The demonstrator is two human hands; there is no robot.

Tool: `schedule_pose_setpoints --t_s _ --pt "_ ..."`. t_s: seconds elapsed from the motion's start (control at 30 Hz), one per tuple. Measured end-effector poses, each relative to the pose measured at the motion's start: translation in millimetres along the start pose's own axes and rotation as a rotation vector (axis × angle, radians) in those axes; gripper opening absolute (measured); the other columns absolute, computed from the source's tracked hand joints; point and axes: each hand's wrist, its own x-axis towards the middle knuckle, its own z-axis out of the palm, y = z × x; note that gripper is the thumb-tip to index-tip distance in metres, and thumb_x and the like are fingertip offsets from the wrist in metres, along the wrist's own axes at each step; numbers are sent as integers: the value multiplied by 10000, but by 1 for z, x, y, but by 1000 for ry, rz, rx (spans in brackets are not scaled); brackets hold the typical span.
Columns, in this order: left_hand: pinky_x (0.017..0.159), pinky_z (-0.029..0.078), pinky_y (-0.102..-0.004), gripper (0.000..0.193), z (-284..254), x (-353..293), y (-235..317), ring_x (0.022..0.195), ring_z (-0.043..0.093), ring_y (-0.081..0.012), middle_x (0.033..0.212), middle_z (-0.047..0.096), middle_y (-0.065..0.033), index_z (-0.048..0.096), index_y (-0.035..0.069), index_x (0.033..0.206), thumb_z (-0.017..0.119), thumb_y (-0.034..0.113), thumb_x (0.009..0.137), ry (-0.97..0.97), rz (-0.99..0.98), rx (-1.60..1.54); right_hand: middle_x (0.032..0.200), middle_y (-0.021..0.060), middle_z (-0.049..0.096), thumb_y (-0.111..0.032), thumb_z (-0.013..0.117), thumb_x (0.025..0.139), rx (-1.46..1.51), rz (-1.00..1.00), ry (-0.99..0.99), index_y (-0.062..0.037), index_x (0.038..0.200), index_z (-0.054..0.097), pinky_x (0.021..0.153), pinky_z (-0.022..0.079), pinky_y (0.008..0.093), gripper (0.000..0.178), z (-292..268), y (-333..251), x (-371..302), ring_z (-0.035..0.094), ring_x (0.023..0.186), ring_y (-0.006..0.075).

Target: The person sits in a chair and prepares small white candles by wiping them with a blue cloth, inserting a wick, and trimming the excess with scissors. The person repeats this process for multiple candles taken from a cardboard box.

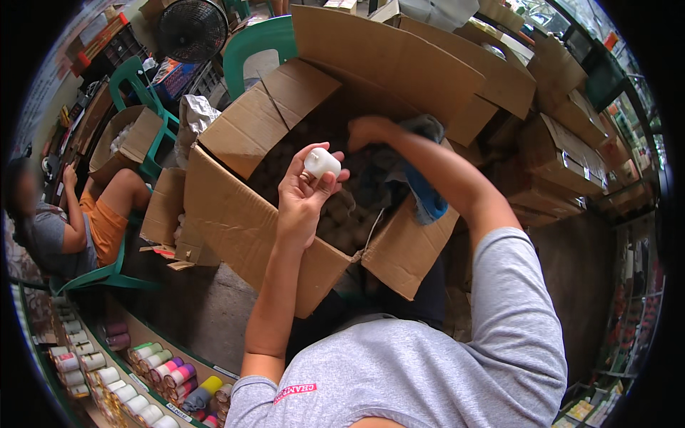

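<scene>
My left hand (pixel 303 189) is closed around a short white candle (pixel 322 163), holding it up over the near left part of a large cardboard box (pixel 235 210). A small wick shows on one end of it. Many pale rounded pieces (pixel 341 227) lie in the box's shadowed inside. Reaching over the box from the right, my right hand (pixel 369 133) is bent downward in the shade, and its fingers are hidden. Beside that wrist a grey and blue cloth (pixel 426 182) hangs over the box's right side.
Stacked cardboard boxes (pixel 560 153) stand on the right. To the left a person in orange shorts (pixel 110 228) sits on a green chair (pixel 107 274), near smaller cartons (pixel 165 214). A shelf with rows of coloured and white candles (pixel 175 374) runs along the lower left. A black fan (pixel 191 31) stands behind.
</scene>
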Motion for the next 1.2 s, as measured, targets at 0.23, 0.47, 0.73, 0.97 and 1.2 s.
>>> schedule_pose_setpoints --t_s 0.23,0.47,0.73,0.97,1.2 --pt "744 444 -222 311 23 -4 -3 843 525 -80 951 573 -17 540 58 1250 602 175 968 -30 151 668 867 18 650 -244 743 820 1335 -565 298 -32 1026 658 540 404 197 308 8 36 -141 538 661 44" --pt "593 407 -225 322 31 -10 -3 671 458 -63 875 594 -5 562 45 1221 619 217 955 -98 198 659 921 47 628 -144 702 888 1148 -875 1074 20 1063 609 743 507 250 258 52 -5 -196 608 847 106" --pt "606 397 -202 303 35 -21 5 712 461 -52 856 567 5 569 32 1205 613 206 961 -178 129 681 945 67 660 10 677 869 1248 -815 1176 12 1113 583 771 523 255 262 81 -21 -205 641 908 122" --pt "595 369 -185 289 38 -29 14 719 441 -37 857 540 25 565 34 1207 592 202 973 -188 103 647 928 62 664 -49 732 842 1269 -904 1351 -11 1135 562 721 532 256 340 78 -20 -217 665 887 138" --pt "585 355 -183 316 38 -30 15 696 419 -30 857 536 29 560 28 1205 592 244 976 -269 69 588 1075 121 639 -145 679 898 1309 -1098 1268 -5 1148 544 773 568 359 316 88 -6 -208 675 971 249"
